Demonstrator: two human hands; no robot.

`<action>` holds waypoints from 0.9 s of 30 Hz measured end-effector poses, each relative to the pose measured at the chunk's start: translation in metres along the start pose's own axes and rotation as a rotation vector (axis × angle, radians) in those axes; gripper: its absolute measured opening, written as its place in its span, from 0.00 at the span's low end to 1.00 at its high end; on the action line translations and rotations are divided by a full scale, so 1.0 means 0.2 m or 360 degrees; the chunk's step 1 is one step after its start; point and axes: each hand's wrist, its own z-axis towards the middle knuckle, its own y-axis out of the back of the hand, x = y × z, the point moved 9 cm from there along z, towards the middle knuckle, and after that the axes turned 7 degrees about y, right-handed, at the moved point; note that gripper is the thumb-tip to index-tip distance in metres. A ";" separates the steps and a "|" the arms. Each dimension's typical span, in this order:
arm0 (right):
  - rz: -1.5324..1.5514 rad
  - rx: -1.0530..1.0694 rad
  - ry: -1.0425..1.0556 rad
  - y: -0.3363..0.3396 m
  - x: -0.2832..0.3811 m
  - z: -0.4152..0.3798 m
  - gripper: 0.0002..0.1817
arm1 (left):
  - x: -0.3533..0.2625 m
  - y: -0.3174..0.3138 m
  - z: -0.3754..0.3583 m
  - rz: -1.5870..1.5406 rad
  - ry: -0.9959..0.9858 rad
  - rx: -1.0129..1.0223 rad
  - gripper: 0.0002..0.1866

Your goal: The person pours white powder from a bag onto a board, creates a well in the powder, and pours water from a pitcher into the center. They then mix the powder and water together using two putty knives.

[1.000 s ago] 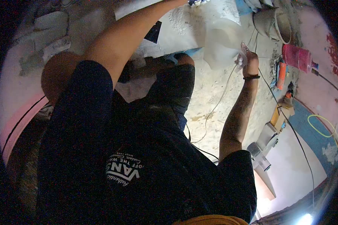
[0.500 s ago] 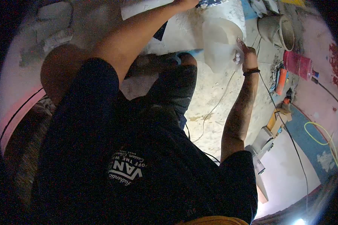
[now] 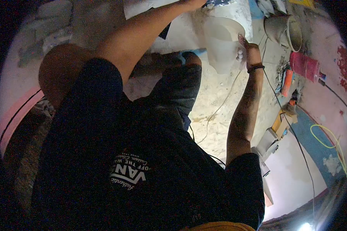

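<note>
My right hand, with a dark band at its wrist, grips the rim and side of a translucent whitish plastic container. Its wide mouth faces up and away, and several white fingertips or spots show through beside the hand. At the top edge of the view, my left hand is mostly cut off, its fingers out of sight. Close to it lies a blue-and-white patterned thing, also cut off by the frame. A whitish slab-like surface extends below that hand.
A grey bucket lies tilted at the upper right. Near the wall are a pink bottle and an orange cylinder. A dark cable crosses the right side, beside a yellow hose. Boxes stand lower down.
My right hand and the plastic container have shifted slightly left and up. My left hand stays almost where it was at the top edge.
</note>
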 end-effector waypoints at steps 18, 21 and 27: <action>0.0026 0.0002 0.0012 0.02 -0.01 -0.01 0.20 | 0.02 -0.09 0.06 0.0105 -0.0087 0.0097 0.06; -0.0031 0.0156 0.0488 0.07 -0.14 0.13 0.20 | 0.00 -0.10 0.06 0.0199 -0.0232 0.0062 0.06; 0.0966 -0.0148 0.0403 0.24 -0.36 -0.20 0.20 | -0.02 -0.15 0.09 0.0255 -0.0039 0.0275 0.06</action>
